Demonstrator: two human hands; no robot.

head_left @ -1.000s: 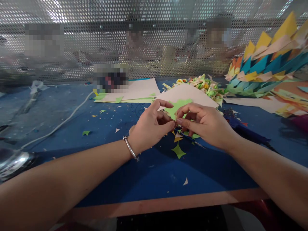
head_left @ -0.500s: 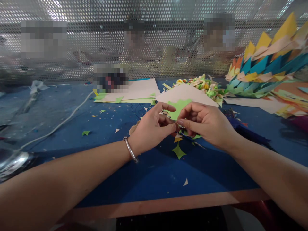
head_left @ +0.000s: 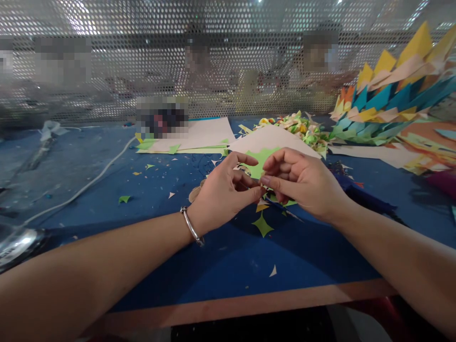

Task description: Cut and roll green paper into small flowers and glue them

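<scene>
My left hand (head_left: 223, 192) and right hand (head_left: 302, 185) meet fingertip to fingertip over the blue table (head_left: 199, 266), both pinching a small paper piece (head_left: 262, 181), mostly hidden. Green paper scrap (head_left: 262, 225) lies just below.

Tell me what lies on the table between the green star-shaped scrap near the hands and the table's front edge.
Head view: between the green star-shaped scrap and the front edge, only a small pale paper scrap and tiny flecks.

A blue table (head_left: 89, 190) with a wooden front edge (head_left: 249, 304) fills the lower frame; a shiny perforated metal screen (head_left: 142, 57) spans the top.
</scene>
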